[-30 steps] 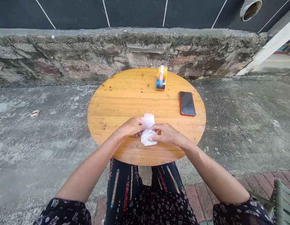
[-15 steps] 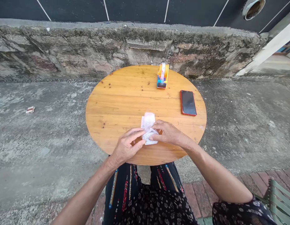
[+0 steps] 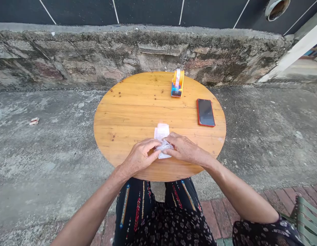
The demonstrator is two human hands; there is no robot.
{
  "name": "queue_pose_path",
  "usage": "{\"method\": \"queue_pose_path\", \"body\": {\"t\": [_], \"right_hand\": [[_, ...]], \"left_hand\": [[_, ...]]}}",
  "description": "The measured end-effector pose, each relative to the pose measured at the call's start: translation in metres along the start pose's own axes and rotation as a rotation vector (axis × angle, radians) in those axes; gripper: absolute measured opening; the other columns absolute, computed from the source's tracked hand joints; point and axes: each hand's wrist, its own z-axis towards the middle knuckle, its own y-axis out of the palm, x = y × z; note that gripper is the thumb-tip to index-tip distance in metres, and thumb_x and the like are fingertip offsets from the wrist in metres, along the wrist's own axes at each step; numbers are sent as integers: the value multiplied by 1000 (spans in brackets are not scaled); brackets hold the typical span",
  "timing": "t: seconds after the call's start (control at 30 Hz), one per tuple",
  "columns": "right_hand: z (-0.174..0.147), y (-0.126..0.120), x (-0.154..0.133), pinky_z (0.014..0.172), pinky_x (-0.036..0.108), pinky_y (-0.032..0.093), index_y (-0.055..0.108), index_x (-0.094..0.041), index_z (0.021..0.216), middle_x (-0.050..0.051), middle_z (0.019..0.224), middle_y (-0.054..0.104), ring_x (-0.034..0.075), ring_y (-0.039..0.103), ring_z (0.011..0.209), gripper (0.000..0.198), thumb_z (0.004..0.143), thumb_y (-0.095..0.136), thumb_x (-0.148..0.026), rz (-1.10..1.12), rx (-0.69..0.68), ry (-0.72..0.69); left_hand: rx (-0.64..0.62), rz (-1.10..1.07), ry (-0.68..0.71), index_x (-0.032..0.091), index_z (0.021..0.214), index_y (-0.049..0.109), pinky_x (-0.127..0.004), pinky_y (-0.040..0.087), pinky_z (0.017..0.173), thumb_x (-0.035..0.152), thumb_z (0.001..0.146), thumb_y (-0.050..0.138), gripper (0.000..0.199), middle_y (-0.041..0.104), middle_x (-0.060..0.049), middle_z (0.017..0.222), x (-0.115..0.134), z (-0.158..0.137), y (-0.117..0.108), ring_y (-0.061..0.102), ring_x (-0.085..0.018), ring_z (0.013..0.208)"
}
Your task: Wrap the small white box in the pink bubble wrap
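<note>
A small clear plastic packet [image 3: 164, 146] with white printed contents lies near the front edge of the wooden table, its film crumpled on top. My left hand [image 3: 142, 153] pinches its left side between thumb and fingers. From the right, my right hand [image 3: 184, 148] is closed on the packet's other side, thumb toward me. Pale paper slips [image 3: 162, 130] stick out beyond the packet, away from me, lying on the tabletop. What exactly is inside the packet is too small to tell, and my fingers partly cover it.
A yellow and blue tape dispenser [image 3: 177, 83] stands at the back of the round table [image 3: 132, 106]. A phone in a red case [image 3: 206, 112] lies at the right. Behind is a stone wall [image 3: 96, 58]. A green slatted chair [image 3: 305, 218] is at lower right.
My left fingers have curled in closer over the packet, and its clear film is now more bunched between both hands. Phone and tape dispenser have stayed put.
</note>
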Motion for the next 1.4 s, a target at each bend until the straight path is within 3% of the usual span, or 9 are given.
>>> {"method": "queue_pose_path", "body": {"t": [0.13,0.23,0.47,0.67,0.83,1.03,1.17,1.3,1.4], "right_hand": [[-3,0,2,71,28,42,63,-16,105,5,91,66,16,57,77,25,86,63,-32,86,63,57],[-7,-3,4,70,27,42,66,-16,97,4,88,67,14,58,76,18,91,57,-32,156,70,34],[-8,5,6,78,28,44,68,-18,95,4,92,68,15,60,84,24,97,44,-21,235,149,20],[-5,13,6,82,30,45,67,-17,92,6,97,63,15,59,89,25,98,43,-19,255,164,-40],[-5,12,7,79,28,45,69,-19,93,4,94,60,14,58,85,25,98,44,-21,239,122,-23],[-3,13,0,76,28,43,68,-17,91,4,89,64,15,60,83,17,93,51,-17,220,171,58],[-4,12,-2,69,25,41,65,-18,91,1,84,67,13,59,75,9,88,57,-15,262,202,118],[-4,11,1,72,25,43,67,-17,84,2,84,67,13,60,78,14,91,55,-17,283,203,32],[-3,11,2,73,26,45,69,-17,84,3,84,67,13,61,78,16,92,55,-18,312,206,3]], "left_hand": [[-6,-14,16,19,109,66,-31,51,88,17,89,59,21,71,-5,109,0,0,0,67,-18,99],[-26,-46,22,18,105,68,-30,51,85,14,88,59,19,72,-4,105,-1,1,0,66,-17,97],[-57,-52,36,17,106,68,-30,52,85,15,90,58,19,71,-6,103,-2,3,-2,66,-17,97],[-44,20,36,17,106,69,-32,53,89,14,90,55,21,59,-11,132,-2,1,-1,64,-20,108],[-33,-42,60,17,107,67,-32,52,91,14,91,56,20,71,-7,109,0,2,2,66,-18,103],[-70,-63,-17,19,107,66,-30,51,87,16,91,56,19,70,-4,107,3,1,1,65,-17,99],[-64,-34,-108,21,120,60,-30,52,86,19,89,59,31,70,-3,110,5,0,0,66,-18,97],[-72,-56,-15,22,119,62,-32,51,93,20,92,54,28,68,-5,115,5,-2,1,63,-19,106],[-103,-15,23,22,125,57,-36,51,97,25,85,67,41,64,-7,121,6,-7,2,60,-21,111]]}}
